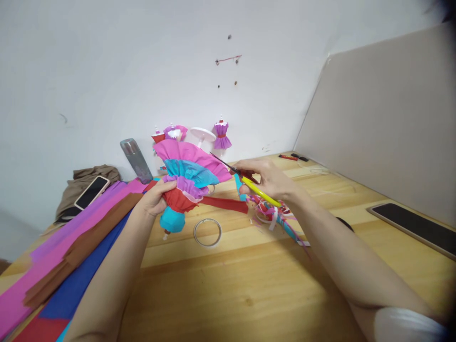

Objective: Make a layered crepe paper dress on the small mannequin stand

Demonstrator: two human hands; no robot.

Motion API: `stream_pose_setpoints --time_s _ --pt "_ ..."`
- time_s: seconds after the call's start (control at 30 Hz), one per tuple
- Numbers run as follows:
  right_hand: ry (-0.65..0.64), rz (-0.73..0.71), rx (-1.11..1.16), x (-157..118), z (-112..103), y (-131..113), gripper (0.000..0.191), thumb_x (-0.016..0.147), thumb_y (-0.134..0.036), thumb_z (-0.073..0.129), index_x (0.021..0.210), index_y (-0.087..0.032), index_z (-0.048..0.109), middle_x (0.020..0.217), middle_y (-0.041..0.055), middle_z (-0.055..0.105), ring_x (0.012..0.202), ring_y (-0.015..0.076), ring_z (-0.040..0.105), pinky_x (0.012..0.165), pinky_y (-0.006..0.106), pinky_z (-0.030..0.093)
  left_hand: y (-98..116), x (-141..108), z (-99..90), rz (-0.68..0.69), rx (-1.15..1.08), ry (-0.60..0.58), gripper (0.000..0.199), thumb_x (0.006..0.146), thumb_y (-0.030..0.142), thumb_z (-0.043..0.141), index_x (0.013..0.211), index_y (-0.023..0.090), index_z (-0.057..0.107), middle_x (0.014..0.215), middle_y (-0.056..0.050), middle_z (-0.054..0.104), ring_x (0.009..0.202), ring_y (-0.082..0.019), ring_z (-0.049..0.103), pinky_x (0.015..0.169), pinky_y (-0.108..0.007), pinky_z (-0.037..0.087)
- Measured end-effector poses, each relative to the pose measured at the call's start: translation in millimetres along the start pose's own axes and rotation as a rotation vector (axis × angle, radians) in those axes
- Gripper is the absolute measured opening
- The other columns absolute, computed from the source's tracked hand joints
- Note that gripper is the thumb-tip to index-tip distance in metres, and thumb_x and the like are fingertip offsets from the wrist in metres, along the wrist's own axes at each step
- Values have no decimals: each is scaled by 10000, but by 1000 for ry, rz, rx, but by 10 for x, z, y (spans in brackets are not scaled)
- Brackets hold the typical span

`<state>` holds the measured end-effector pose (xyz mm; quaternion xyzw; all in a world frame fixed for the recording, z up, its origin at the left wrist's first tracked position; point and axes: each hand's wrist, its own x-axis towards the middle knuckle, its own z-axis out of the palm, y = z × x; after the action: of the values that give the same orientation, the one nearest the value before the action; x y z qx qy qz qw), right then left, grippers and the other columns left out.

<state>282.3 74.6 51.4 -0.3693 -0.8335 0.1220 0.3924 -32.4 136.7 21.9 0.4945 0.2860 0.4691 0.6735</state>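
Observation:
My left hand (156, 197) is closed around the waist of a small paper dress (185, 166) with pink, turquoise, purple and red ruffled layers. The dress is tipped over, its skirt fanned up and its turquoise top pointing down toward the table. A red paper strip (226, 204) extends rightward from beside it. In my right hand (265, 178) are scissors (261, 192) with yellow and dark handles, their blades pointing up and left at the skirt's right edge. A metal ring (207, 232) lies on the table below the dress.
Coloured paper sheets (96, 237) cover the left side, beside a bottle (136, 159), brown cloth (89, 175) and a phone (92, 192). Small dress forms (221, 135) and a white stand (202, 134) are near the wall. Paper scraps (276, 213) and another phone (415, 225) lie right.

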Motion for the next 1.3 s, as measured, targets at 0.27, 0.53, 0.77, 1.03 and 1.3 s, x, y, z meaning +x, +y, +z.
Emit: stream_pose_setpoints --time_s 0.27,0.53,0.77,1.03,1.3 --pt "-17 18 3 10 11 23 458 798 -699 728 840 -243 711 684 17 540 657 186 464 607 323 348 -5 -5 7 -5 29 -17 225 645 246 908 759 198 720 688 -4 725 923 -268 779 991 -394 579" --pt "-6 27 31 1 15 21 501 788 -730 746 855 -234 735 676 16 527 645 176 441 601 317 329 -13 2 6 0 13 -20 230 634 245 925 742 191 729 681 -12 719 885 -258 771 958 -377 580" --pt "28 25 35 -4 31 35 496 797 -734 742 837 -240 736 675 2 518 626 161 422 599 312 326 -10 -7 24 7 17 -13 217 658 230 903 805 206 745 698 -11 730 961 -284 776 991 -399 578" --pt "-16 82 163 -21 7 16 497 832 -703 703 968 -226 684 701 -21 475 626 149 409 605 310 329 -13 0 12 5 -10 -40 217 661 219 909 802 193 745 721 -9 755 861 -245 782 933 -347 595" --pt "-98 44 165 -2 -11 -3 545 858 -761 624 913 -221 577 718 -30 447 648 147 385 620 311 325 -10 -5 19 18 -35 -62 265 639 201 931 844 189 764 765 17 782 739 -164 763 789 -246 598"
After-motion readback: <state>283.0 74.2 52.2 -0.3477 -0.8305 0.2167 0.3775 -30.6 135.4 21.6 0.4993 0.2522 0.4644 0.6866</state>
